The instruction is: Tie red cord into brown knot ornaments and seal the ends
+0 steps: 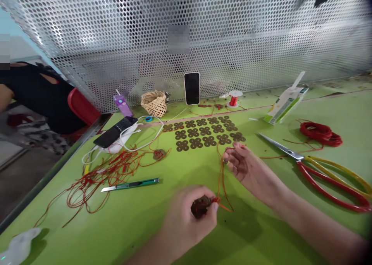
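Fingers [212,216] clasp a lumpy brown cluster [199,207] trailing thin cord [223,176].

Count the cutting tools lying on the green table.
2: the scissors, right of the right hand, and the utility knife, left of the left hand. Others could be hidden beneath the tangled red cord.

A woven basket [153,104] sits near a purple carton [123,105].
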`<state>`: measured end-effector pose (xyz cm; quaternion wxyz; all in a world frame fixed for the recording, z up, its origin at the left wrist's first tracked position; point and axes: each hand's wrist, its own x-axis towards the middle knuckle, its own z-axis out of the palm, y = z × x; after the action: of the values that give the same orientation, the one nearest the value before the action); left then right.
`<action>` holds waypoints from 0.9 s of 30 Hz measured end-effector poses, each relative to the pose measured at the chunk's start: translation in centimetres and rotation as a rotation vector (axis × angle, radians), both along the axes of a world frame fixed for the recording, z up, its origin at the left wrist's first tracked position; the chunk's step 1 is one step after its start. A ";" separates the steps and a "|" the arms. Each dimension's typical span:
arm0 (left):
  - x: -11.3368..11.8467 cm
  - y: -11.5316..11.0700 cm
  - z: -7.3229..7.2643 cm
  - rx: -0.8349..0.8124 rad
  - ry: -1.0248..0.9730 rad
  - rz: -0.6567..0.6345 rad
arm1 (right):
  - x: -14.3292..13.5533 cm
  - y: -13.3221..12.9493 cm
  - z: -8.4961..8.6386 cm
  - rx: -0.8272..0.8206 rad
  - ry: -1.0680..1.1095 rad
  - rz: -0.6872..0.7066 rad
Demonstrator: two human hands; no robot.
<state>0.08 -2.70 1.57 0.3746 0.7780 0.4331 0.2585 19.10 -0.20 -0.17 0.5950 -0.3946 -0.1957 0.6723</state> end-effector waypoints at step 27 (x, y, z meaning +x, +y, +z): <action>-0.4 0.5 0.1 0.069 -0.226 0.211 | -1.1 -2.8 1.5 0.528 -0.917 0.736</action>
<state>-0.34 -2.21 1.71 0.3649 0.7065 0.4582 0.3971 17.96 -3.00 1.35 0.2586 -0.3892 -0.7114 0.5249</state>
